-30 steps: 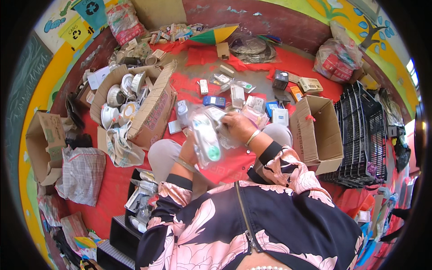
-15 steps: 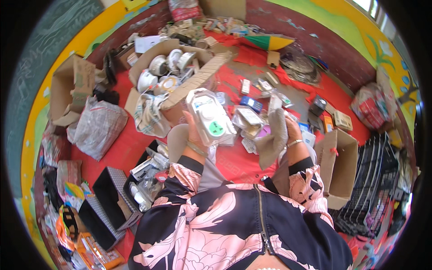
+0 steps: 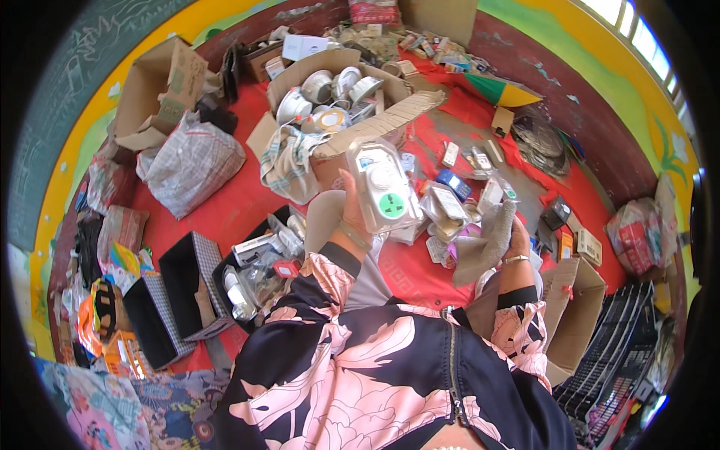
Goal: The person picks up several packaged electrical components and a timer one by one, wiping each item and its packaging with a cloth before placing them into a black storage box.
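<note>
My left hand (image 3: pixel 353 210) is closed round the left side of a clear plastic package. Inside the package shows a white plug-in timer socket (image 3: pixel 380 178) with a round dial and a green socket face. To the right, my right hand (image 3: pixel 519 241) grips a grey cloth (image 3: pixel 493 238), which hangs down beside my knee. Between the two hands, apart from them, lie small packaged goods, among them a clear pack (image 3: pixel 444 204) and a blue box (image 3: pixel 454 182).
Ahead stands an open carton (image 3: pixel 375 133) of white lamp fittings, a checked towel (image 3: pixel 289 166) over its edge. At left are a woven sack (image 3: pixel 193 166) and black storage boxes (image 3: pixel 187 281). An open carton (image 3: pixel 577 315) and black plastic crates (image 3: pixel 611 352) stand at right.
The whole view has shifted, so the surroundings sit farther right in the picture. Both hands keep hold of the packaged timer socket and the cloth.
</note>
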`<state>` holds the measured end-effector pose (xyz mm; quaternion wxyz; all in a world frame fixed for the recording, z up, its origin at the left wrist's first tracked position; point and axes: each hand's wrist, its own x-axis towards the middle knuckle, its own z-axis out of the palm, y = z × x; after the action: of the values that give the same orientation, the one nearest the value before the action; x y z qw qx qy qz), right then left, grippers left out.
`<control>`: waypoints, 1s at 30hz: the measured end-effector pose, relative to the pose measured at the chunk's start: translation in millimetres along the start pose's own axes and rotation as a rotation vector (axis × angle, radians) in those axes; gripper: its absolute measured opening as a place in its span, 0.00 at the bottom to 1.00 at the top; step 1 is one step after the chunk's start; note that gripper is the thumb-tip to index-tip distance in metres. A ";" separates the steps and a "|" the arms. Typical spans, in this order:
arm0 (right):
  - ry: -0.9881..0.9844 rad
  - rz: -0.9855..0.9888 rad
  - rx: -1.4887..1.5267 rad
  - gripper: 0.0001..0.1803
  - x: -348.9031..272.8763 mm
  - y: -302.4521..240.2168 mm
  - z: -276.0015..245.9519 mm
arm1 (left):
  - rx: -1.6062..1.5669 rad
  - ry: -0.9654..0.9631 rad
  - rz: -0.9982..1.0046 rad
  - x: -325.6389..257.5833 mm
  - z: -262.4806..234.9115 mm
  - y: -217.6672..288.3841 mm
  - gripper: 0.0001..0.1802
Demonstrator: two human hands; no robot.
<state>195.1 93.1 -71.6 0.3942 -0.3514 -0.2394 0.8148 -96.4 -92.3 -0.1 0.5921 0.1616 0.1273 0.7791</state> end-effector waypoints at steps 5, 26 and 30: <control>0.020 -0.030 -0.003 0.10 9.7 2.0 -9.6 | -0.018 -0.042 0.010 -0.6 -3.9 5.4 0.53; 0.012 -0.030 -0.085 0.13 17.4 5.4 -8.0 | -0.033 -0.031 0.039 -14.4 -7.9 17.9 0.59; -0.075 -0.009 -0.098 0.15 11.4 4.7 4.4 | 0.030 -0.013 0.062 -11.5 -17.0 18.8 0.59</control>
<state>184.5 99.2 -76.3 0.3709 -0.3384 -0.2950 0.8130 -117.1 -108.6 -9.5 0.5661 0.1792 0.1302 0.7940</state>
